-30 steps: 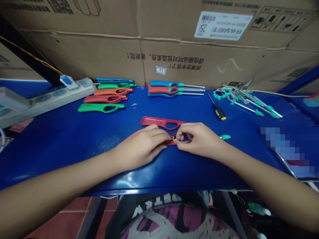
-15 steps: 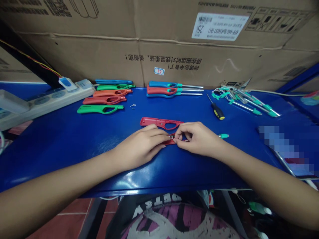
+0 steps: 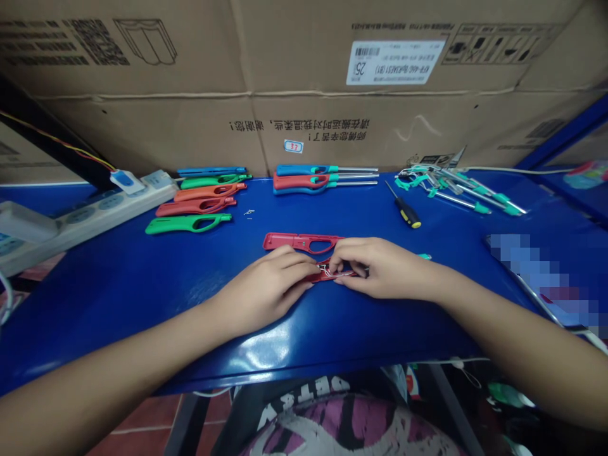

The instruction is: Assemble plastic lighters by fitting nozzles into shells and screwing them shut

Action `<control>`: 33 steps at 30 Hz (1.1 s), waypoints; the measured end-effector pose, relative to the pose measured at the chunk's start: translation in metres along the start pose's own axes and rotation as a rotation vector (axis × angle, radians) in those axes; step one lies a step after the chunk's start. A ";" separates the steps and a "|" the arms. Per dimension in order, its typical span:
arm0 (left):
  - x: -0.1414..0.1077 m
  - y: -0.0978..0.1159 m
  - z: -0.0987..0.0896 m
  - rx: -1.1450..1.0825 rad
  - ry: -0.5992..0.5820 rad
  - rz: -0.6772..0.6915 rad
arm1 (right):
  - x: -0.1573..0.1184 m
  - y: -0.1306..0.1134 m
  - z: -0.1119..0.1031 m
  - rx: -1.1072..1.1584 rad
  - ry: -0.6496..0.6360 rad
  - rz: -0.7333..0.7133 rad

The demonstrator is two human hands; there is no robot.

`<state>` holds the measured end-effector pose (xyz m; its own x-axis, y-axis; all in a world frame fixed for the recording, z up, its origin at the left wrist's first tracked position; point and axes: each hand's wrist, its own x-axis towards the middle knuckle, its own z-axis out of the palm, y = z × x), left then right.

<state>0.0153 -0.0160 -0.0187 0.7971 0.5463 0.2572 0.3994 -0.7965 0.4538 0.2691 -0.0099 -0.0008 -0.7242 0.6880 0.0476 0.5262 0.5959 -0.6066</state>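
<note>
An open red lighter shell half [image 3: 325,273], with thin white wires inside, lies on the blue table under both hands. My left hand [image 3: 266,285] holds its left end between thumb and fingers. My right hand [image 3: 380,266] is curled over its right part, thumb at the near edge and fingertips at the wires; the exact contact is partly hidden. A teal tip [image 3: 424,256] sticks out beyond my right hand. Just behind, a second red shell half [image 3: 285,242] lies with its inside facing up.
Lighter shells in several colours [image 3: 197,206] lie at the left beside a power strip [image 3: 107,202]. Lighters with metal tubes [image 3: 304,182] are stacked before the carton [image 3: 190,120]. A screwdriver [image 3: 406,210], teal-ended tubes [image 3: 468,189], small pins [image 3: 249,212] and a phone [image 3: 536,278] are also there.
My right fingers have come down from a pinch at the white wire and now spread along the shell. My left hand keeps its hold. The view has shifted slightly.
</note>
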 end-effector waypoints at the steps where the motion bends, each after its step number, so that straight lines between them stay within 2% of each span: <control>1: 0.000 0.000 0.000 -0.005 -0.006 -0.007 | 0.000 0.000 -0.001 0.014 -0.007 -0.004; 8: -0.001 0.002 -0.003 0.043 -0.059 -0.028 | -0.003 0.003 -0.006 0.070 -0.038 -0.028; 16: -0.001 0.002 -0.002 0.026 -0.063 -0.049 | 0.000 0.004 0.003 -0.007 -0.017 -0.032; 23: -0.001 0.001 -0.003 0.057 -0.085 -0.047 | -0.003 0.003 -0.004 0.068 0.042 -0.033; 28: -0.002 0.002 -0.005 0.079 -0.099 -0.044 | -0.003 0.004 -0.006 -0.007 0.140 -0.009; 31: -0.003 0.003 -0.006 0.115 -0.113 -0.051 | -0.003 0.012 -0.012 -0.106 0.306 0.095; 33: -0.003 0.003 -0.007 0.136 -0.119 -0.054 | -0.003 0.023 -0.021 -0.183 0.445 0.218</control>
<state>0.0105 -0.0179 -0.0123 0.8177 0.5610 0.1292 0.4941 -0.7991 0.3425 0.2928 0.0099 0.0018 -0.3505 0.8897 0.2925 0.7418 0.4544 -0.4931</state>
